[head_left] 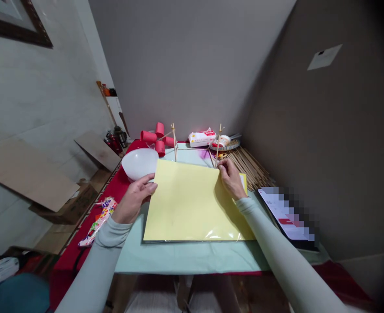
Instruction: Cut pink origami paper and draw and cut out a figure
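One pale green cloth (192, 261) nearest in my remote feed. Over it, a large yellow rectangular paper sheet (185, 202). Left hand (130, 201) grips its left edge; right hand (233, 179) appears to pinch its far edge, toward the right. Sheet laid out, I judge, but neither released nor visibly fastened. Farther right: loose thin brown sticks (252, 169), unassembled. Beyond: standing frame of pale wooden sticks (174, 143), tops already bound. Far left: red paper-like cylinders (160, 148), already joined in a cluster.
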`<state>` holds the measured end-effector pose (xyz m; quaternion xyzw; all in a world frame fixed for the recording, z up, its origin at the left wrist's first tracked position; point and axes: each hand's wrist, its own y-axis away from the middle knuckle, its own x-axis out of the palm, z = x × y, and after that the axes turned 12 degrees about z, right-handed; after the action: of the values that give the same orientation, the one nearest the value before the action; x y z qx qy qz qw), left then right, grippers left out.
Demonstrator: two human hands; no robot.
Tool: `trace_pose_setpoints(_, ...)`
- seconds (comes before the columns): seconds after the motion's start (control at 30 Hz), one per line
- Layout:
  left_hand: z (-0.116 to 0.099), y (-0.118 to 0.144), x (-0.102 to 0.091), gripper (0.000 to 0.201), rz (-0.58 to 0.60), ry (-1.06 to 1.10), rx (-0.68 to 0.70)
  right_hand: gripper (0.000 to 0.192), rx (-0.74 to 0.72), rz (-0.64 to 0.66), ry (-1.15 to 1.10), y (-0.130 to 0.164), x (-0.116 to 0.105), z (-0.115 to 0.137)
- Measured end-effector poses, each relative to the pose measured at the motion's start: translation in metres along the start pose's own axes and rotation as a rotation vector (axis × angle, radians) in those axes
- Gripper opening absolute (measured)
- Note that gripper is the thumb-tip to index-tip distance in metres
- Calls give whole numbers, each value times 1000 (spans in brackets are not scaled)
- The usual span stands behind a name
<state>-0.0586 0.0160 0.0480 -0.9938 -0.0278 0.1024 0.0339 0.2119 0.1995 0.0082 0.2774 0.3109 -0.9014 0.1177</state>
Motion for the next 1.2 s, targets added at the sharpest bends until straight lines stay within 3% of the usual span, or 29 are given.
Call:
trace_pose_setpoints(0.13, -4, 8, 9, 39, -92, 30, 73, 31, 29, -36, -49, -8, 12, 3)
trace_pose_setpoints(0.23, -6, 11, 14, 29, -193, 24, 111, 30, 17, 21, -82, -9, 13, 15)
trace_pose_setpoints(0.37, -7, 8, 13, 30, -245, 56, 116, 31, -52, 175, -128, -5, 7, 33)
trace_pose_setpoints(0.43, -4, 5, 11, 35, -247, 82, 109, 33, -71, 181, -151, -4, 5, 37)
trace_pose_setpoints(0.53, 5, 6, 8, 48, -218, 117, 89, 32, -61, 110, -187, -1, 5, 37)
trace_pose_setpoints(0.63, 9, 12, 9, 59, -87, 146, -10, 32, -34, 38, -229, -1, 4, 35)
trace_pose_setpoints(0.73, 8, 19, 10, 61, 64, 166, -137, 31, -27, 28, -254, 0, 0, 37)
trace_pose_setpoints(0.8, 8, 25, 10, 57, 84, 139, -181, 31, -32, 53, -254, 1, -3, 40)
trace_pose_setpoints(0.97, 16, 48, -1, 55, -86, 67, -248, 26, -21, 97, -225, 4, -10, 42)
trace_pose_setpoints(1.1, 28, 66, -14, 52, -300, 192, -237, 53, 91, 9, -277, 9, -20, 32)
trace_pose_setpoints(1.2, 39, 70, -21, 49, -444, 242, -265, 61, 169, 79, -421, 19, -32, 28)
